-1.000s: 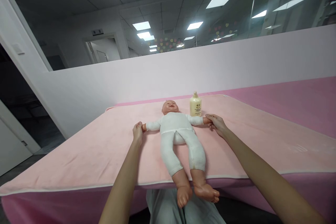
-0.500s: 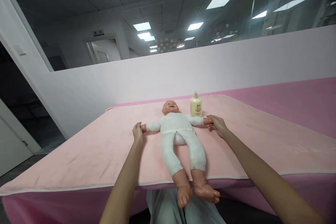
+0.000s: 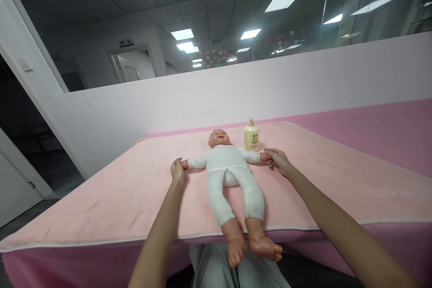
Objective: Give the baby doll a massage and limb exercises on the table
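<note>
A baby doll (image 3: 224, 159) with a white cloth body lies on its back on a pink towel (image 3: 135, 198), head away from me. Its arms are stretched out sideways, and its bare feet hang past the table's near edge. My left hand (image 3: 177, 171) is closed around the doll's hand on the left. On the other side, my right hand (image 3: 278, 160) grips the doll's other hand between thumb and fingers. Just behind that arm stands a pale yellow pump bottle (image 3: 251, 137), upright, apart from my fingers.
The towel covers a table with a darker pink cover (image 3: 84, 263). Behind it runs a low white wall (image 3: 209, 99) with a glass pane above. A dark doorway (image 3: 37, 144) opens at the left. My knees (image 3: 219, 267) are below the near edge.
My right hand has shifted very slightly left, with the doll's hand in it. My left hand, the doll's body and the bottle look nearly the same.
</note>
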A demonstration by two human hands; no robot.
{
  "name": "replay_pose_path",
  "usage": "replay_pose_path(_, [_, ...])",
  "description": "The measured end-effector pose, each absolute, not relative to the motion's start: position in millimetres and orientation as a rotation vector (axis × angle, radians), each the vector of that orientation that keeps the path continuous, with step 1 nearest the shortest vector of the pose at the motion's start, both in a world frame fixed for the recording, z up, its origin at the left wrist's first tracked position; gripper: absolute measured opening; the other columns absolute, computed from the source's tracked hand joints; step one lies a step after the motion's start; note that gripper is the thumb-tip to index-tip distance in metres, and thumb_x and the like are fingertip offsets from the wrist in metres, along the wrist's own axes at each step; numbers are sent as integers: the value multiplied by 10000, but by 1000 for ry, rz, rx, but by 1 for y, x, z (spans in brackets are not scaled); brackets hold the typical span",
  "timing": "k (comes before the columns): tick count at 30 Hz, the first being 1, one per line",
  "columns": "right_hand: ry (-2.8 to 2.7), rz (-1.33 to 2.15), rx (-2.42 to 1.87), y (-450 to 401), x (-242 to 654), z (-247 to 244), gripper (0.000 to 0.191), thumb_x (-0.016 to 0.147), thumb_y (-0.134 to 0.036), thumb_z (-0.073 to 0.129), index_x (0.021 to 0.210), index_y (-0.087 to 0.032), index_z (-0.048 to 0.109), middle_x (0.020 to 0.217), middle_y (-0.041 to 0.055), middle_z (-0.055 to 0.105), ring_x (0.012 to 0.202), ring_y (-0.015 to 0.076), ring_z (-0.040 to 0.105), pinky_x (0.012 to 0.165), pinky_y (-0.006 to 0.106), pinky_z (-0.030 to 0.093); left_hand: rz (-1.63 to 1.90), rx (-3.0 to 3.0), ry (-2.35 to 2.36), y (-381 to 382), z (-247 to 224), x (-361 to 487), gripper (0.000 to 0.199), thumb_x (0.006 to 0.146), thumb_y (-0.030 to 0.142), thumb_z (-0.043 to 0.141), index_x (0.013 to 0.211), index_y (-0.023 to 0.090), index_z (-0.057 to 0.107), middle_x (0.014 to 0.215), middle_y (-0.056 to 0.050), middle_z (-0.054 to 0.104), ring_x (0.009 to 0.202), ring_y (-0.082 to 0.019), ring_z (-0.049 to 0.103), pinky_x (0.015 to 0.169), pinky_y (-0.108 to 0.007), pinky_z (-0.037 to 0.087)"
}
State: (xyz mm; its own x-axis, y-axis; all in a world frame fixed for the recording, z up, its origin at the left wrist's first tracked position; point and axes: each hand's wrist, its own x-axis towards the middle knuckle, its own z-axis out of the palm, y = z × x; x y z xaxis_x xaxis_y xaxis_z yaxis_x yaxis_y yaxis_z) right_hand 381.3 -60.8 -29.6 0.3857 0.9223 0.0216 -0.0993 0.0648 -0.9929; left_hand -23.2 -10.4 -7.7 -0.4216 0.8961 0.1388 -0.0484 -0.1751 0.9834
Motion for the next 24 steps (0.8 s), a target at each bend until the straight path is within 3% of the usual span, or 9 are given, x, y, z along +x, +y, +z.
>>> replay_pose_path(7, [-867, 919, -1262, -63, 380, -27, 255, 788, -300, 557, 956, -112, 592, 463, -12, 497, 331, 95, 430, 284, 191, 318, 1709, 1005, 1378, -14, -3, -21, 291, 835, 332, 404, 968, 144, 583, 991, -103, 578, 866, -190, 581, 693, -329, 522])
replay_pose_path(14, [-812, 918, -1281, -71, 374, -19, 279, 772, -308, 552, 962, -110, 604, 415, -27, 458, 314, 103, 413, 280, 196, 294, 1687, 992, 1326, -15, -2, -21, 250, 720, 295, 593, 936, 170, 581, 983, -76, 590, 858, -183, 583, 696, -319, 520])
replay_pose_path(24, [-874, 923, -1226, -66, 377, -25, 297, 699, -350, 666, 896, -140, 595, 522, -6, 537, 350, 99, 449, 284, 206, 330, 1686, 976, 1319, -10, -5, -22, 184, 773, 283, 542, 909, 161, 564, 926, -72, 580, 857, -175, 581, 720, -332, 531])
